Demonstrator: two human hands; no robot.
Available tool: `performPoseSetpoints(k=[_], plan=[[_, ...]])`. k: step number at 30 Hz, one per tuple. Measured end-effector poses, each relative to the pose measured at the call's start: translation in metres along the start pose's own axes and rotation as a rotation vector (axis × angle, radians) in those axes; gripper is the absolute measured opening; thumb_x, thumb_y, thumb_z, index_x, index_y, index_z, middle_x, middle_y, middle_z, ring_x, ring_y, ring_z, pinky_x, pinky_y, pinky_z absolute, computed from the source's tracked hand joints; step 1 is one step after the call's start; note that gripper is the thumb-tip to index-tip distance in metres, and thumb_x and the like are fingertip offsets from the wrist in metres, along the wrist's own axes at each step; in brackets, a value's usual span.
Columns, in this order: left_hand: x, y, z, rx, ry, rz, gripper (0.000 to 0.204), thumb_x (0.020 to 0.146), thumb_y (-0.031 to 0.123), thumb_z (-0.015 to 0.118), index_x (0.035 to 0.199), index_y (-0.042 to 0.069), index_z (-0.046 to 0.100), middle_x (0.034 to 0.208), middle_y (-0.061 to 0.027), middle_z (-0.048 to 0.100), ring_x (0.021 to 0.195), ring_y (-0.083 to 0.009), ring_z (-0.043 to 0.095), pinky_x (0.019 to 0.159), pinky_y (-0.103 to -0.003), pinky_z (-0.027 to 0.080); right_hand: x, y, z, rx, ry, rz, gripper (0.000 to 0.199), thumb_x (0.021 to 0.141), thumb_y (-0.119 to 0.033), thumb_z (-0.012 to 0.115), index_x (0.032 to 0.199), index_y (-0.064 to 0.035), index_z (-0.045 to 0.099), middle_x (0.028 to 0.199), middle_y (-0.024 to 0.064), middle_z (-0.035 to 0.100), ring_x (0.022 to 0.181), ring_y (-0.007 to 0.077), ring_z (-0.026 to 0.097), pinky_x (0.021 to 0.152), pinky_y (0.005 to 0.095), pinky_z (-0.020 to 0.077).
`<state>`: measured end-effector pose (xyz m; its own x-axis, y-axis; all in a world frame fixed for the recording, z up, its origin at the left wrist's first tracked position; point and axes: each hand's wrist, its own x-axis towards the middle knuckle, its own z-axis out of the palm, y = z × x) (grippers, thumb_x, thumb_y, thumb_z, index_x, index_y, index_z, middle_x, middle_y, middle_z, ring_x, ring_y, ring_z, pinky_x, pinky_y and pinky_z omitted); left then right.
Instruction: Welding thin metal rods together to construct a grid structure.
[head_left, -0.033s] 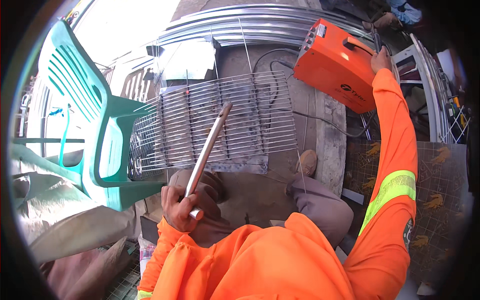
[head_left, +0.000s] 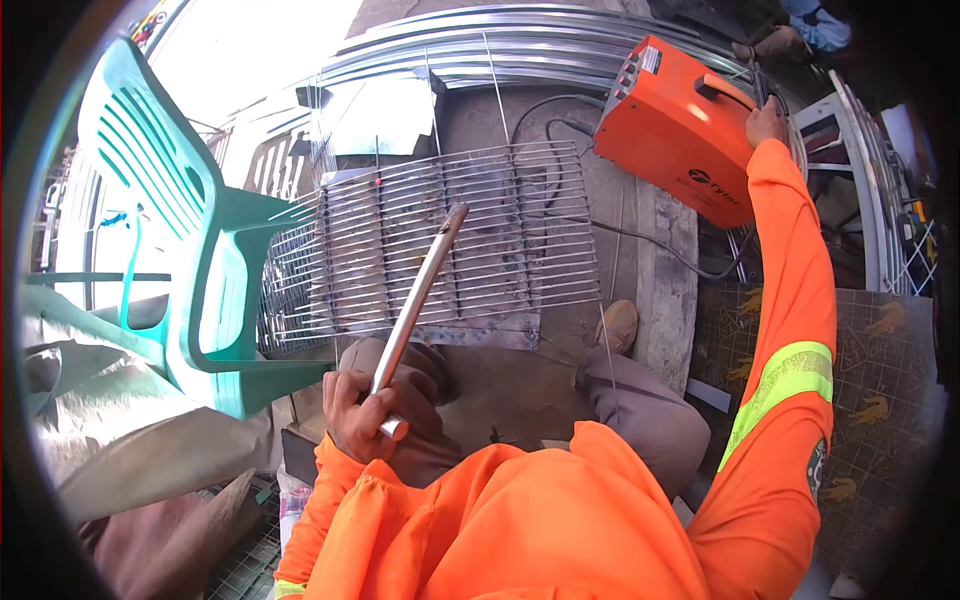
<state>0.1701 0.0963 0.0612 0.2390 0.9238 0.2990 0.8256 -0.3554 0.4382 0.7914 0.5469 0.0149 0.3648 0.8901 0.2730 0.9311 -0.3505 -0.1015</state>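
My left hand (head_left: 360,415) is closed around the lower part of a shiny metal rod (head_left: 415,315). The rod slants up and away, its darkened far end over a grille of thin metal bars (head_left: 480,240). Under the grille lies a flat metal sheet (head_left: 500,332). My right arm reaches far to the right, past an orange welding machine (head_left: 670,140) with a black-and-orange top handle. At its far side my right hand (head_left: 767,125) is closed on something dark and narrow, too small to make out. Dark cables (head_left: 660,248) run along the ground near the machine.
A green plastic chair (head_left: 205,300) stands at the left, against the grille's edge. Long metal profiles (head_left: 500,40) lie across the back. A white metal frame (head_left: 850,160) leans at the right, above a patterned sheet (head_left: 880,350). Another person's sleeve (head_left: 820,25) shows at the top right.
The view has shifted very slightly, so the grille and the machine sit a little further right. Both hands keep their hold.
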Motion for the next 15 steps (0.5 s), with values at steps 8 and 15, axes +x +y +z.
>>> performPoseSetpoints(k=[8,15], plan=[[0.015,0.003,-0.001,0.024,-0.026,-0.006,0.039,0.088,0.049,0.058,0.085,0.011,0.059,0.082,-0.0082,0.052,0.074,-0.0281,0.050,0.066,-0.040,0.040,0.005,0.005,0.006,-0.096,0.047,0.044,0.074,0.082,-0.046,0.057,0.144,-0.0091,0.038,0.140,0.0221,0.047,0.131,0.0393,0.043,0.106,0.0464,0.0371],[0.015,0.005,0.004,0.026,0.016,-0.011,0.043,0.091,0.050,0.055,0.081,0.009,0.061,0.080,-0.0098,0.049,0.071,-0.0282,0.049,0.064,-0.040,0.040,0.013,0.018,0.004,-0.021,-0.037,-0.035,0.077,0.080,-0.046,0.059,0.143,-0.0072,0.038,0.138,0.0227,0.050,0.127,0.0415,0.048,0.106,0.0430,0.0381]])
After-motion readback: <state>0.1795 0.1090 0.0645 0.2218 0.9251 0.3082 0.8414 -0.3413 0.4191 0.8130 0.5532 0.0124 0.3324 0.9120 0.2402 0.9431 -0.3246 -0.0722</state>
